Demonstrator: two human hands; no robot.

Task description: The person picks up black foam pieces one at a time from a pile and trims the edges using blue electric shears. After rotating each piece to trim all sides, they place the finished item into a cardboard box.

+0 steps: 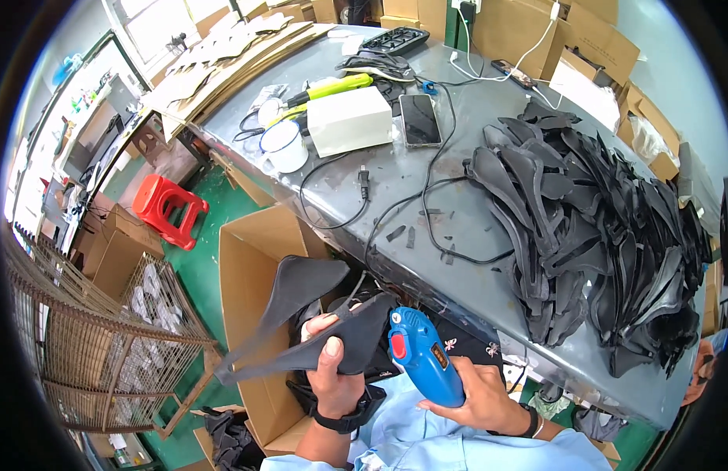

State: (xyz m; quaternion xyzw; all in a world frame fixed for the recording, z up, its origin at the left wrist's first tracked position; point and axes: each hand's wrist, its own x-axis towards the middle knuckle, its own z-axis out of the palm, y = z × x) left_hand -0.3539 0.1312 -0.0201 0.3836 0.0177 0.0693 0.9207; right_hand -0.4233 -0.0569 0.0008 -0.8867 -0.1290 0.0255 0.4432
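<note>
My left hand (332,377) is closed on a black, saddle-shaped cover piece (348,341), its thumb pressed on the near face and its narrow end pointing left. A second black flap (305,286) of similar shape rises behind it; whether the two are joined I cannot tell. My right hand (486,400) is wrapped round the body of a blue handheld power tool (425,357) with a red button. The tool's front end meets or nearly meets the piece's right edge, and its working tip is hidden.
A heap of black saddle-shaped pieces (568,212) covers the grey table's (395,212) right side. Cables, a phone (420,120), a white box (348,122), a mug (284,146) and black scraps lie there too. An open carton (254,251), wire cage (128,345) and red stool (169,208) stand left.
</note>
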